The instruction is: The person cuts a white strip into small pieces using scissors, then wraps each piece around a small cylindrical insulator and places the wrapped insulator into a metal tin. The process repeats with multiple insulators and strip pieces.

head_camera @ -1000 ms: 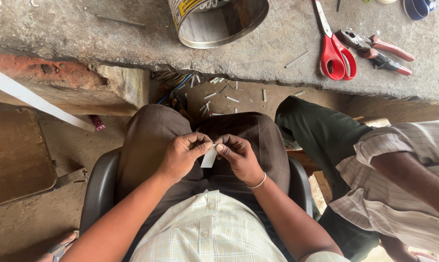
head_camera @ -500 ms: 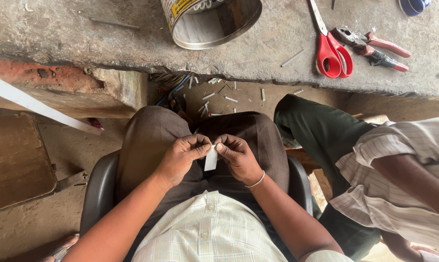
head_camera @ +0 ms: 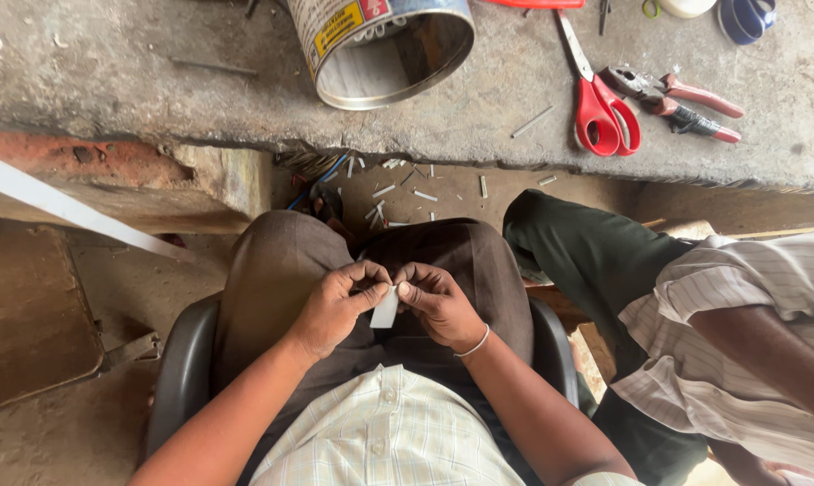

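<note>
I sit on a dark chair with both hands over my lap. My left hand [head_camera: 335, 306] and my right hand [head_camera: 436, 301] pinch the top of a small white strip [head_camera: 385, 309] between thumbs and forefingers. The strip hangs down between them over my brown trousers [head_camera: 272, 261]. A thin bracelet circles my right wrist.
A concrete slab [head_camera: 110, 72] ahead carries an open metal tin [head_camera: 384, 49], red-handled scissors [head_camera: 605, 112] and red-handled pliers [head_camera: 677, 99]. Small white offcuts [head_camera: 398, 193] litter the ground below. Another person in a striped shirt [head_camera: 749, 342] sits at my right. A white bar [head_camera: 65, 207] and wooden board [head_camera: 24, 315] lie left.
My hands stay over my lap with the white strip pinched between them; the strip now hangs a little more upright. The view has tilted slightly downward.
</note>
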